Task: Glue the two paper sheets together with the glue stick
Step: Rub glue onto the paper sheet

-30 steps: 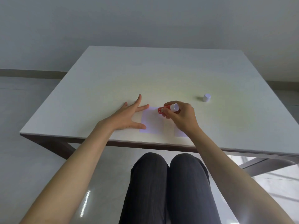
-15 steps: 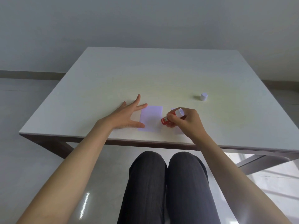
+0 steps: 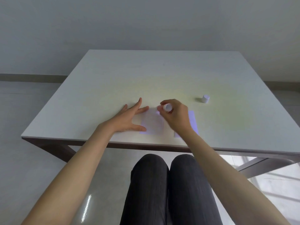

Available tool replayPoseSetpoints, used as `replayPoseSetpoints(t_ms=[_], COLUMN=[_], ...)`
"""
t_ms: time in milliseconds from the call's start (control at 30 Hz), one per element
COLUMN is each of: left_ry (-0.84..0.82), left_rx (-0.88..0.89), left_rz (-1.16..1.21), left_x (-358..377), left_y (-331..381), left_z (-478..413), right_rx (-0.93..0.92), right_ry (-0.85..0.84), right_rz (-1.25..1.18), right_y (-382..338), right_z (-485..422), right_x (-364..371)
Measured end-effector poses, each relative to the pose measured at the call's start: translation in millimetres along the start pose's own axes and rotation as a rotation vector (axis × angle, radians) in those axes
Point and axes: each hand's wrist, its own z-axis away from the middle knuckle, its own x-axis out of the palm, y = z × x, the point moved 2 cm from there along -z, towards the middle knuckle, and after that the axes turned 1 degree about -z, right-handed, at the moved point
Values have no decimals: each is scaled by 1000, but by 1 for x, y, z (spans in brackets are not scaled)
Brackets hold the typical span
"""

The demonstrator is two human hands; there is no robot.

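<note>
Two pale lilac paper sheets lie side by side near the front edge of the white worktop (image 3: 113, 75). Over the left sheet (image 3: 152, 123), the right hand (image 3: 174, 115) pinches the glue stick (image 3: 167, 107) in a narrow fingertip grip, its white end showing above the fingers and its lower end hidden, over that sheet's far right corner. The right sheet (image 3: 192, 120) lies partly under that wrist. The left hand (image 3: 129, 118) lies flat and spread on the worktop, thumb and forefinger touching the left sheet's near and far left corners, holding nothing. The white cap (image 3: 205, 98) stands well apart to the right, further back.
</note>
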Motion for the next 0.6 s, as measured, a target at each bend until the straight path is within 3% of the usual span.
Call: replayPoseSetpoints(t_ms=[100,167,300,467,533,600], left_ry=[0,1,-17,-40,-43,-30], left_rx=[13,21,9,33,52,65], left_rz=[-17,-30,-5,-3,-6,-3], left_x=[2,2,0,-1,0,1], left_y=[0,1,3,4,4,5], left_z=[-2,-2,1,3,3,4], right_rx=[-251,-278,50,166,243,356], right_ry=[-98,-167,-202,-12,17,-20], right_rz=[57,32,-142,-94,-355,-813], right_y=[-15,-18,-4,13,13,10], right_z=[31,39,16,-3,-3,-3], right_x=[17,20,1,-20,-24,-28])
